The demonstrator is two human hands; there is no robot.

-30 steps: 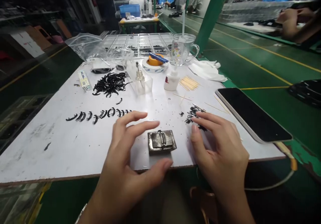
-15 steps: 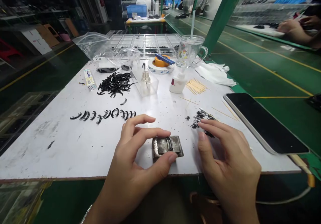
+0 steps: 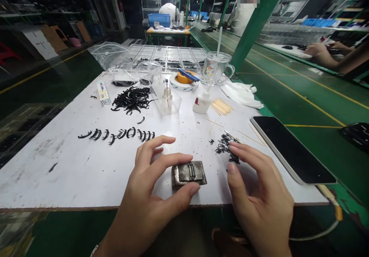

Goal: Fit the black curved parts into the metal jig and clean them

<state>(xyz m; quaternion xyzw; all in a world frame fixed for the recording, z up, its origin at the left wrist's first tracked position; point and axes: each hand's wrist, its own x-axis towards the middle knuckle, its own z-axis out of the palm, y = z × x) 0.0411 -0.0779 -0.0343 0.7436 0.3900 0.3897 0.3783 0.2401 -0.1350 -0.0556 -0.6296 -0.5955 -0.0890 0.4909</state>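
A small worn metal block (image 3: 180,177) sits near the front edge of the white table. My left hand (image 3: 147,186) spans it, index finger at the far edge and thumb at the near edge, steadying it. Across the block's top lies a narrow curved black piece (image 3: 191,171). To the right, my right hand (image 3: 262,191) hovers with thumb and fingers apart, and no object shows between them. Its fingertips are close to a heap of tiny black looped pieces (image 3: 223,145), partly covering it. Further left, several curved black pieces (image 3: 119,134) lie in a row.
Behind the row is a pile of black curved pieces (image 3: 132,99). Beyond stand a clear box with a small bottle (image 3: 167,95), a white squeeze bottle (image 3: 201,102), tape rolls (image 3: 184,81) and a glass mug (image 3: 215,68). Toothpicks (image 3: 221,106) and a phone (image 3: 291,149) lie right.
The head view has tilted up and shifted slightly, so the table sits a little lower and further left. Both hands keep nearly the same pose, and the block stays in my left hand.
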